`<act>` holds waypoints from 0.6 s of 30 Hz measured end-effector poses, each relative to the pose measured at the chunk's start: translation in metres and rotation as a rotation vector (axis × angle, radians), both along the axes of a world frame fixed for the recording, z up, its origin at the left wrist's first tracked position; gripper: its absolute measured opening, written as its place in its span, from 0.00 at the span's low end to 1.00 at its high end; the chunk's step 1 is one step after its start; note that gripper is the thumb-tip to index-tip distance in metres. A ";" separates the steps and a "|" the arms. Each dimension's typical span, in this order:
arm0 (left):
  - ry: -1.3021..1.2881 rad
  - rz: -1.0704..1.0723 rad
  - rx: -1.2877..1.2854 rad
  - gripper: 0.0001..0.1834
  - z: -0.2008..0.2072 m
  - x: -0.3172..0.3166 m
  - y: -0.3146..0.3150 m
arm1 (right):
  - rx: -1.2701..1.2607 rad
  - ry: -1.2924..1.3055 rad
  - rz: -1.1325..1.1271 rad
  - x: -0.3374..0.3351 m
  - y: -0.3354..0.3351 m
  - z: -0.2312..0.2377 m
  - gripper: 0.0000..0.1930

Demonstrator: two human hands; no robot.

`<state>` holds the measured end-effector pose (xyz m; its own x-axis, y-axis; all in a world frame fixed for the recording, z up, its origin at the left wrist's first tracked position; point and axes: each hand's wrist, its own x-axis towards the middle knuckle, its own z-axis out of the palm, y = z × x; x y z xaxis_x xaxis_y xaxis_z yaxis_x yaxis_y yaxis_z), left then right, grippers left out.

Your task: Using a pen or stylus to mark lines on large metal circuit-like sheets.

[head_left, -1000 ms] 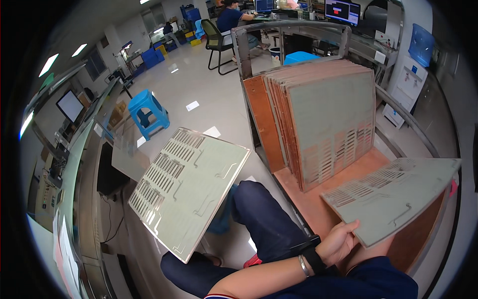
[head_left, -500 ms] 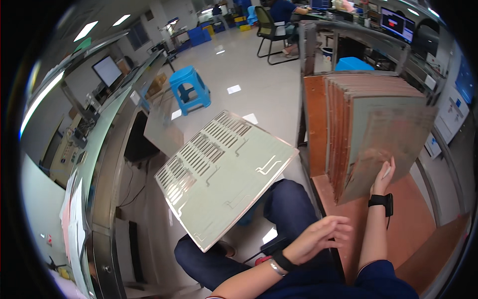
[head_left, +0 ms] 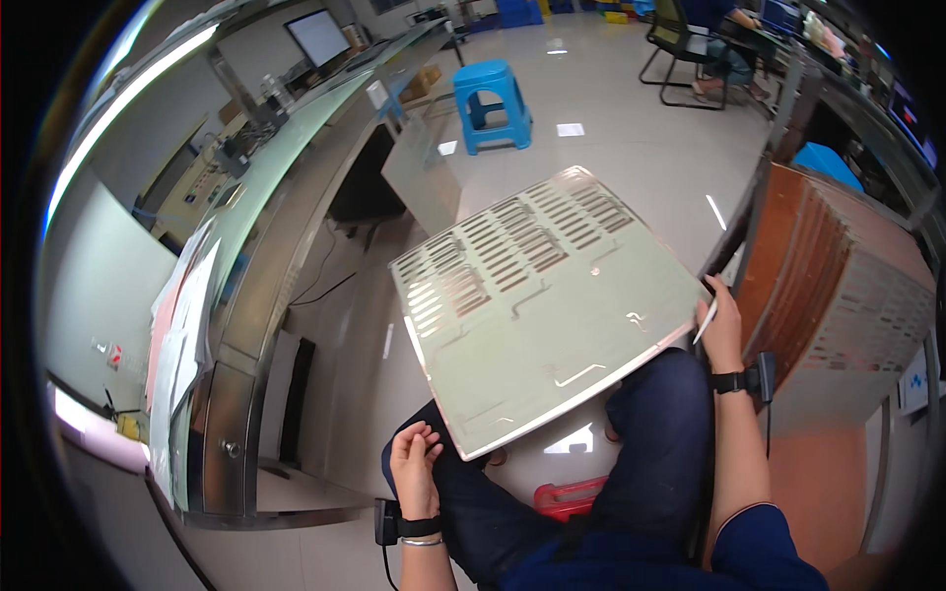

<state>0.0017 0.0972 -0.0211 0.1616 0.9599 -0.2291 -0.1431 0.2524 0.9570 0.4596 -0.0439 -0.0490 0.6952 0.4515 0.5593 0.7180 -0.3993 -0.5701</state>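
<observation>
A flat grey-green panel [head_left: 581, 315] with coppery edges and rows of slots lies tilted over my knees. At the panel's right corner is my right hand [head_left: 722, 320], its fingers closed round a slim white pen-like stick [head_left: 706, 322] and touching or very near the panel's edge. By the lower left corner, my left hand [head_left: 415, 468] is raised with fingers loosely bent and nothing visible in it; it looks apart from the panel. To my right, a rack holds a stack of upright panels [head_left: 862, 315], the front one slotted.
A steel-framed bench [head_left: 232, 394] with papers [head_left: 192, 325] runs along the left. A blue stool [head_left: 493, 106] stands ahead on the floor, and a red stool [head_left: 570, 496] shows between my legs. Farther off, a person sits on a chair [head_left: 680, 44].
My right hand has left the panel at the rack and come to the right corner of the one over my knees. My left hand has moved left to its lower corner. The view has turned.
</observation>
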 end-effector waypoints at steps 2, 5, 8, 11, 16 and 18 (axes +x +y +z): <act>0.127 0.004 -0.009 0.14 -0.009 -0.010 0.005 | -0.171 0.232 -0.024 0.007 0.008 -0.010 0.19; 0.254 -0.095 -0.064 0.18 -0.013 -0.001 0.007 | -0.180 0.111 -0.019 0.011 0.008 -0.023 0.18; 0.228 -0.205 -0.129 0.16 -0.015 0.000 0.015 | -0.256 0.149 -0.052 -0.002 0.009 -0.013 0.18; 0.329 -0.191 -0.075 0.14 -0.015 0.000 0.025 | -0.306 0.093 -0.020 -0.011 0.003 -0.006 0.18; 0.651 -0.153 0.113 0.16 -0.016 -0.002 0.040 | -0.241 0.139 0.067 -0.024 -0.007 0.008 0.17; 0.639 -0.118 0.085 0.16 -0.011 0.003 0.042 | -0.224 0.253 0.052 -0.027 -0.012 0.012 0.17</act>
